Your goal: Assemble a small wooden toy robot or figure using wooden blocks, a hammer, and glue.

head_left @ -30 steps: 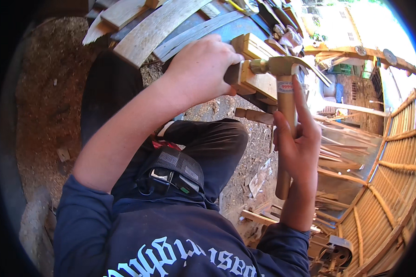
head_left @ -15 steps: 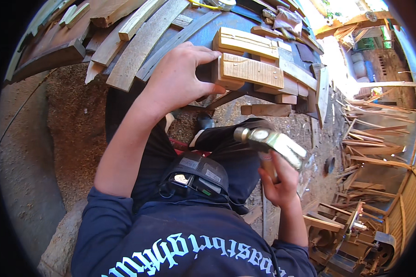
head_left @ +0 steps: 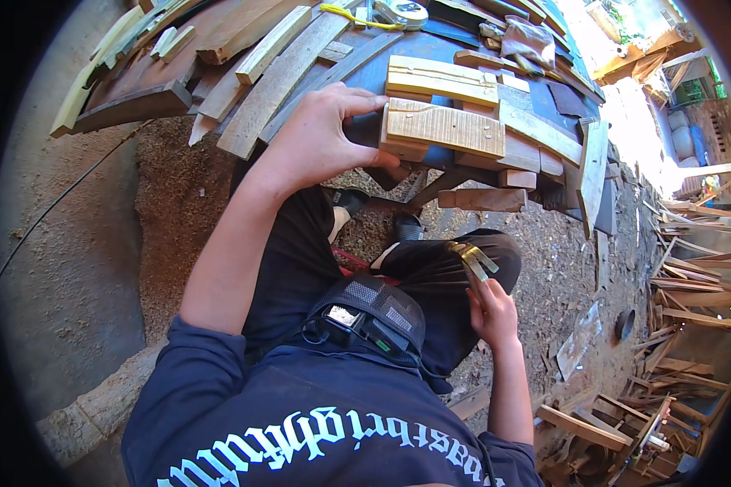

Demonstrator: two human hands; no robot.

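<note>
At the workbench's near edge, my left hand [head_left: 313,138] is closed on the left end of a pale wooden block [head_left: 445,130], with thumb and fingers on either side of it. Several small round marks like nail heads dot the block's face. Just behind it lies a second wooden block [head_left: 443,79] with a lengthwise groove or split. Lower and to the right, over my knee, my right hand [head_left: 494,315] is wrapped round the handle of a claw hammer [head_left: 473,258]. Its metal head is turned so that the forked claw shows, well apart from the wood.
Wooden strips [head_left: 288,85] crowd the bench's left side, near a tape measure [head_left: 402,14]. A crumpled cloth [head_left: 529,42] lies farther right. Below the bench edge is a wood piece [head_left: 482,200]. Offcuts [head_left: 698,280] are heaped at the right, with a wooden-framed machine [head_left: 617,430] nearer.
My right hand has turned the hammer, so its claw now shows, and the head sits slightly lower. My left hand keeps its hold on the block. The whole view has shifted somewhat.
</note>
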